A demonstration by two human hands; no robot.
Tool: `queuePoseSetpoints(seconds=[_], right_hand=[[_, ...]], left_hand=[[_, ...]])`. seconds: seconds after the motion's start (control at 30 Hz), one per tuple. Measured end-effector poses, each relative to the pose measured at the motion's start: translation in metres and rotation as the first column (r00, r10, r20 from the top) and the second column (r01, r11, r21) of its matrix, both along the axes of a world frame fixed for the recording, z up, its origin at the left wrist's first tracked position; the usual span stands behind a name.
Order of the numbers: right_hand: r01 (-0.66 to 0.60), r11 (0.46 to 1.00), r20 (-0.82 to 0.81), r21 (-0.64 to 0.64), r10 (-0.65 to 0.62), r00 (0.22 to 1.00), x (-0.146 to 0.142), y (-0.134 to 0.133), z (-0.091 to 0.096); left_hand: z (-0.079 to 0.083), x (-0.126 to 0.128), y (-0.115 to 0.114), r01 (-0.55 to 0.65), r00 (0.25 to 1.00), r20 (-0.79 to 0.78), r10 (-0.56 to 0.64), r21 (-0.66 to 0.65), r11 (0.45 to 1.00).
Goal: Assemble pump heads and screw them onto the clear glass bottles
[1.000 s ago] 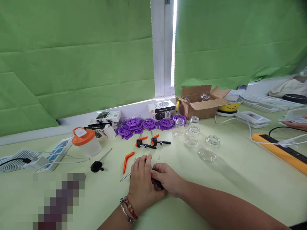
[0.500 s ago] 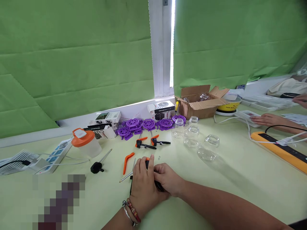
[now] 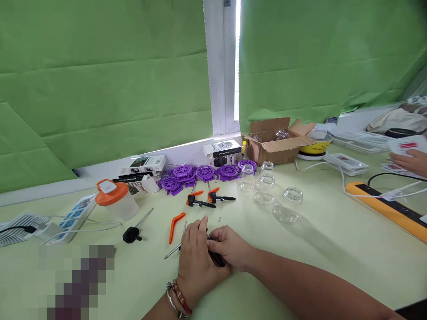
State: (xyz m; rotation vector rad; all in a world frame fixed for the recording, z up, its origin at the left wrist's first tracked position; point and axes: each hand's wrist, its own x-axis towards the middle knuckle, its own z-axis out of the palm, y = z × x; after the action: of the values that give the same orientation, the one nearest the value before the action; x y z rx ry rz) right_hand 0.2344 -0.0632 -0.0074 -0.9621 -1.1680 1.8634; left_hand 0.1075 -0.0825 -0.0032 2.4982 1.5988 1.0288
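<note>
Holding a black part (image 3: 217,258), the left hand (image 3: 196,257) is cupping it. The right hand (image 3: 231,246) is pinching it between fingertips.

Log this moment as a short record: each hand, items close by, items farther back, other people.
Left hand: cupped around a black part, mostly hidden
Right hand: fingers gripping the same part
Close by: bent orange piece; two black-and-orange assemblies
Farther back: purple wheel-like pieces; open cardboard box
Other people: one co-worker's hand, right edge
</note>
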Motion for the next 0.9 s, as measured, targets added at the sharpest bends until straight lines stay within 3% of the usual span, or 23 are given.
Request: queuePoseSetpoints(seconds=[0.23, 0.57, 0.9], right_hand=[[-0.111, 0.994, -0.017, 0.010, 0.111, 0.994, 0.0062, 0.0042, 0.0011], [-0.049, 0.997, -0.001, -0.059, 0.049, 0.999, 0.0041, 0.0047, 0.0023], [-0.074, 0.994, 0.017, -0.080, 0.076, 0.997, 0.0066, 0.0096, -0.0005]], left_hand=[[0.0052, -0.0020, 0.0015, -0.017, 1.000, 0.024, 0.018, -0.055, 0.998], [-0.0027, 0.0012, 0.0016, -0.001, 0.999, -0.050, 0.001, -0.005, 1.000], [-0.0041, -0.0002, 0.0033, 0.003, 0.998, -0.067, -0.003, -0.006, 1.000]])
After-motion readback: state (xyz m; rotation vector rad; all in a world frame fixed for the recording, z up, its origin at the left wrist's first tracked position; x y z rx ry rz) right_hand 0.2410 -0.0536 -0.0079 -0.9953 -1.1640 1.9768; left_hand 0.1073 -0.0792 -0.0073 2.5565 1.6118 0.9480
